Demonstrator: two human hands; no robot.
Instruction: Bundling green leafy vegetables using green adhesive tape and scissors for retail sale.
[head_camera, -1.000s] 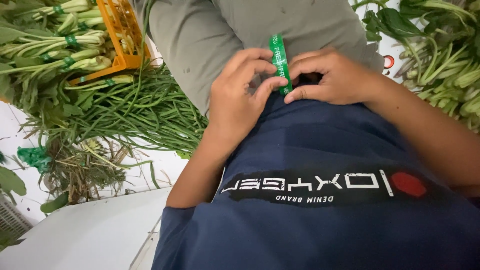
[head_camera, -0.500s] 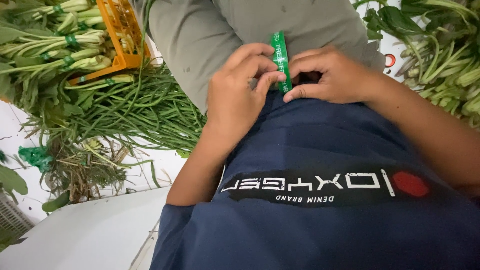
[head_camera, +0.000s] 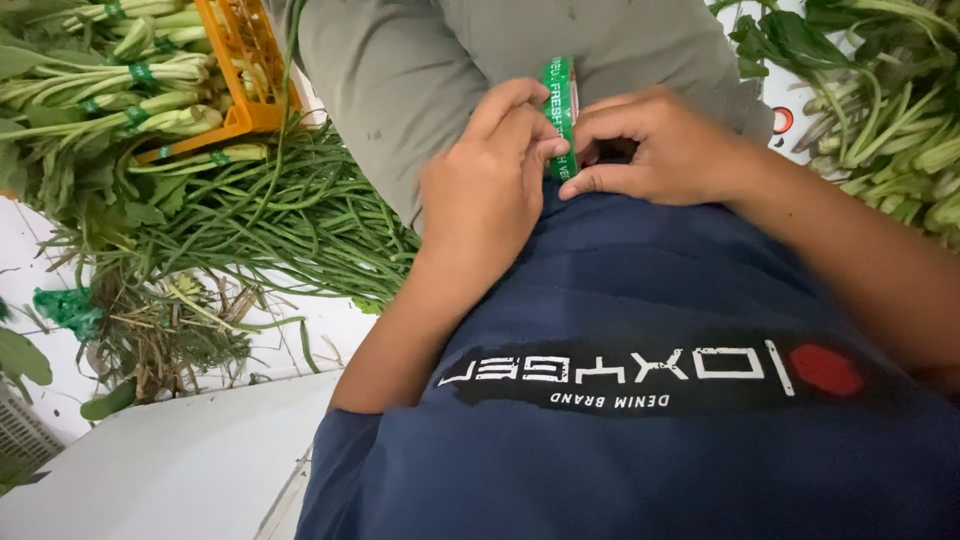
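Left hand (head_camera: 490, 190) and right hand (head_camera: 655, 150) both pinch a narrow green printed tape roll (head_camera: 560, 105) | over grey trousers (head_camera: 430, 70); loose green long beans (head_camera: 290, 225) lie left

Hemmed in at twelve o'clock by grey-trousered legs (head_camera: 470, 60) and at six by the navy shirt (head_camera: 650, 420). Blocked at nine by long green beans (head_camera: 270, 220) and the orange crate (head_camera: 245, 70); at three by leafy greens (head_camera: 890, 110). Open passage only toward seven o'clock, over the pale surface (head_camera: 170, 460).
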